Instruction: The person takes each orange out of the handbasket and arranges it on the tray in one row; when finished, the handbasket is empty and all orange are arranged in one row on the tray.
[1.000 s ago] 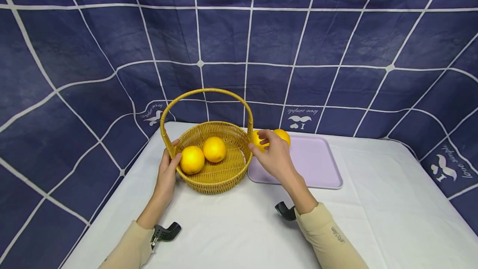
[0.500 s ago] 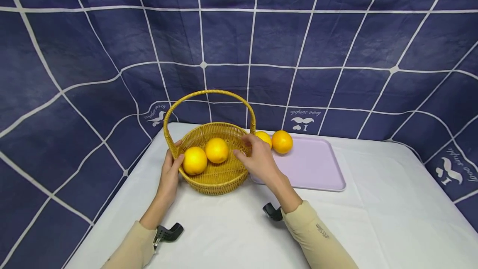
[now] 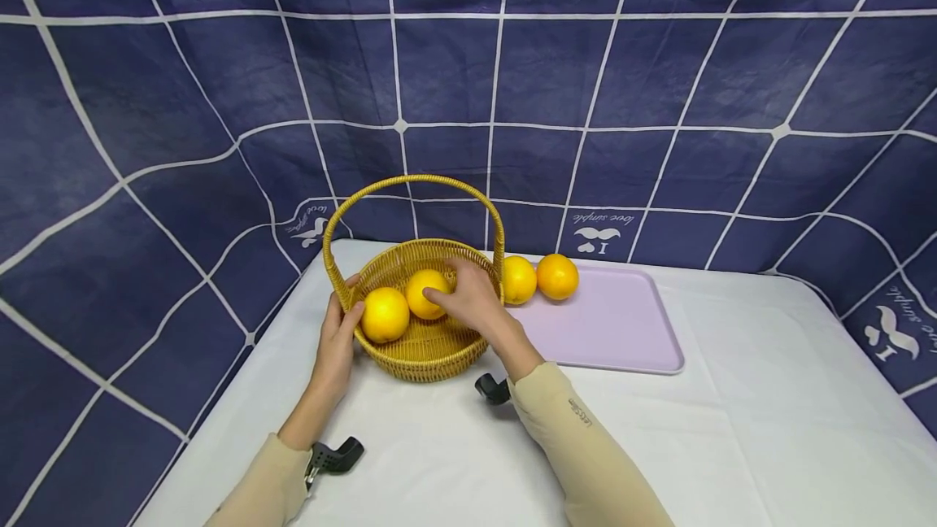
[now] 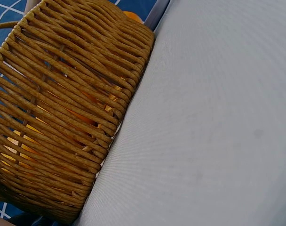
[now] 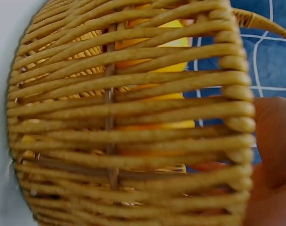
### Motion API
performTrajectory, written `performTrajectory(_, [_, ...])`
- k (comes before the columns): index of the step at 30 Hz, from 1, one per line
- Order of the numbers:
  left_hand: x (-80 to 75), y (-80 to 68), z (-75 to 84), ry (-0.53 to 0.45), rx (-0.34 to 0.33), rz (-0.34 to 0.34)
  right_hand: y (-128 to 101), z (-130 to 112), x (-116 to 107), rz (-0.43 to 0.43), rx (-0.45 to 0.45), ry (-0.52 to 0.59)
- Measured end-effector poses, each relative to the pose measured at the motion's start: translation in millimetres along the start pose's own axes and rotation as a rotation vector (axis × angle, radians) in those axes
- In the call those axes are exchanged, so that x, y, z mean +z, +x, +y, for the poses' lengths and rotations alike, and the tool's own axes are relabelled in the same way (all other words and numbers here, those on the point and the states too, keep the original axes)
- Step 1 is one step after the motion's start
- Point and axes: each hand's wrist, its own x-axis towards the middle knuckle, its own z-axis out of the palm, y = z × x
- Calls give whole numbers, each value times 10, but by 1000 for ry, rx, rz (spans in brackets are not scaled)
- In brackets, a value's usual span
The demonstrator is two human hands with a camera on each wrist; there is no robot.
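A woven basket [image 3: 417, 366] with a tall arched handle stands on the white-covered table and holds two oranges. One orange [image 3: 385, 315] lies against the left wall; the other orange [image 3: 421, 291] lies beside it, nearer the middle. My left hand [image 3: 333, 356] grips the basket's left rim, thumb over the edge and fingers outside. Reaching over the right rim, my right hand [image 3: 479, 303] is inside the basket at the middle orange, with its thumb overlapping the fruit and its blurred fingers spread behind. In the right wrist view the basket wall [image 5: 133, 110] covers most of that hand.
Right of the basket lies a lilac tray [image 3: 615, 320]. At its back left corner sit a yellow-orange fruit [image 3: 520, 280] and, touching it in this view, another orange [image 3: 558, 276]. Behind the table hangs a blue checked cloth [image 3: 586, 88].
My right hand has moved left from beside the tray's oranges, over the basket rim and in to the middle orange. The left hand keeps its grip on the basket.
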Motion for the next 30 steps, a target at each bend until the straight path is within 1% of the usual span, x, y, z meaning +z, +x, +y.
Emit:
performTrajectory(4, [2, -9, 3, 10, -4, 2, 76, 6, 79, -49, 19, 8])
performTrajectory(8, [8, -10, 4, 9, -3, -1, 106, 22, 146, -84, 6, 2])
performTrajectory(13, [11, -14, 7, 11, -6, -5, 134, 26, 191, -105, 0, -8])
performTrajectory(16, [12, -21, 12, 12, -13, -1, 149, 26, 197, -108, 10, 9])
performTrajectory(21, [25, -27, 13, 4, -19, -6, 153, 34, 181, -104, 16, 3])
performTrajectory(30, [20, -14, 8, -4, -15, -1, 81, 38, 100, -52, -59, -77])
